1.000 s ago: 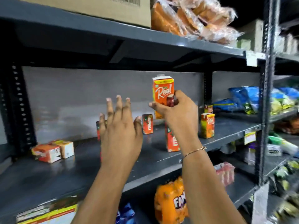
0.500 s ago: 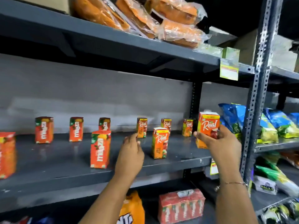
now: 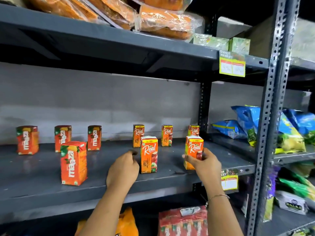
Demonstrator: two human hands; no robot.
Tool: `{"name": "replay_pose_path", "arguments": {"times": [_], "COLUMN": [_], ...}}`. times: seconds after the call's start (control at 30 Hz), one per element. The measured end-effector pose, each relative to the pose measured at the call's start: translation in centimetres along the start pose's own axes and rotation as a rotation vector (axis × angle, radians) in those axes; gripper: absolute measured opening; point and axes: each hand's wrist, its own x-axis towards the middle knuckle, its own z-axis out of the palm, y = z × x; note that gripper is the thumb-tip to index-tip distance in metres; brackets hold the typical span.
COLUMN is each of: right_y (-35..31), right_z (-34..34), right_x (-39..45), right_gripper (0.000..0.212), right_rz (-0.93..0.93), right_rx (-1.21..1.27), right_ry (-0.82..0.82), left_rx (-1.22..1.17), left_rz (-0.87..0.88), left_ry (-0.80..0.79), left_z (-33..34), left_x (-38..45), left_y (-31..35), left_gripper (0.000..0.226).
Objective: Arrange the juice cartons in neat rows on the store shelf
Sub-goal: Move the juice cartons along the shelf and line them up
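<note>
On the grey shelf (image 3: 42, 169) a back row holds three Maaza cartons (image 3: 62, 137) at the left and three Real cartons (image 3: 167, 135) at the right. In front stand a Maaza carton (image 3: 73, 163) and a Real apple carton (image 3: 149, 154), both upright. My right hand (image 3: 205, 165) grips another Real carton (image 3: 193, 149) at the front right, its base at the shelf surface. My left hand (image 3: 123, 169) rests on the shelf just left of the Real apple carton, fingers curled, holding nothing.
Wrapped bread loaves (image 3: 163, 23) lie on the shelf above. A perforated steel upright (image 3: 271, 116) stands at the right, with blue and green snack bags (image 3: 247, 123) beyond it. Price tags (image 3: 232, 65) hang from shelf edges. Packs of cartons (image 3: 182, 222) sit on the shelf below.
My right hand has brought the Real carton down from the air to the front right of the shelf. My left hand has closed and lowered beside the middle Real carton. The view shifted right.
</note>
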Motion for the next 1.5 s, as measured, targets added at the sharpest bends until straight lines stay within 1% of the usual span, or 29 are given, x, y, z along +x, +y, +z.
{"name": "replay_pose_path", "arguments": {"times": [0.1,0.23,0.33,0.5,0.6,0.67,0.83,0.9,0.97,1.27,1.4,1.5], "right_y": [0.2,0.7,1.1,2.9,3.9,4.5,5.2,5.2,5.2,5.8,6.0,6.1], "right_z": [0.5,0.3,-0.7,-3.6,-5.1,-5.4,-5.2,-5.2,-5.3,-5.6,-5.5,-5.4], "right_x": [0.0,0.1,1.0,3.5,5.1,5.8,5.6,5.6,5.8,6.1,6.1,6.0], "right_gripper": [0.041,0.05,0.046,0.035,0.032,0.035,0.057,0.062,0.061,0.038,0.038,0.044], "right_rz": [-0.023,-0.034,-0.023,0.014,0.034,0.045,0.038,0.045,0.047,0.013,-0.007,-0.016], "right_rx": [-0.02,-0.02,0.001,-0.013,-0.04,-0.037,-0.095,-0.096,-0.102,-0.065,-0.049,-0.053], "right_ry": [-0.016,-0.032,-0.032,0.062,0.059,0.052,0.056,0.065,0.064,0.064,0.096,0.092], "left_rx": [0.136,0.178,0.197,0.241,0.246,0.25,0.257,0.257,0.262,0.276,0.283,0.282], "left_rz": [0.038,0.073,0.091,0.09,0.086,0.081,0.062,0.06,0.058,0.063,0.063,0.062], "left_ry": [-0.042,-0.059,-0.071,-0.069,-0.061,-0.062,-0.102,-0.117,-0.124,-0.105,-0.106,-0.111], "left_z": [0.3,0.5,0.7,1.0,1.0,1.0,0.9,0.9,0.9,0.9,0.9,0.8], "left_x": [0.0,0.2,0.3,0.6,0.6,0.5,0.6,0.6,0.6,0.4,0.5,0.5], "left_y": [-0.2,-0.6,-0.8,-0.9,-0.8,-0.7,-0.4,-0.3,-0.3,-0.3,-0.4,-0.4], "left_gripper": [0.032,0.029,0.026,0.017,0.017,0.016,0.014,0.014,0.015,0.015,0.014,0.016]}}
